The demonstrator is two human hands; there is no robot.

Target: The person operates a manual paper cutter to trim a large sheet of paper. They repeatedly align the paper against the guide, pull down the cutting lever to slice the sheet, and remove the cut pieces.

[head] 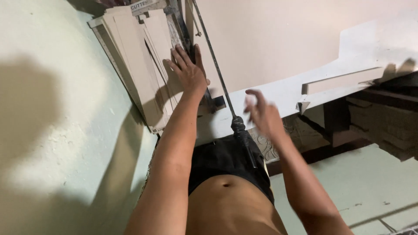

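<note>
My left hand (188, 70) lies flat with fingers spread on a stack of beige card sheets (143, 56) that rests on a lever paper cutter (130, 65). The cutter's long thin arm (213, 65) runs down from the top of the view to a black handle (240, 128) near my waist. My right hand (261, 114) hovers just right of that handle, blurred, fingers apart, holding nothing. A large pale sheet (270, 43) spreads out to the right of the blade.
A pale green wall (56, 130) fills the left side. White cut board (348, 65) with a slot lies at the right. Stacked brown cardboard (387, 126) sits under a dark table edge. Pale floor (361, 187) lies lower right.
</note>
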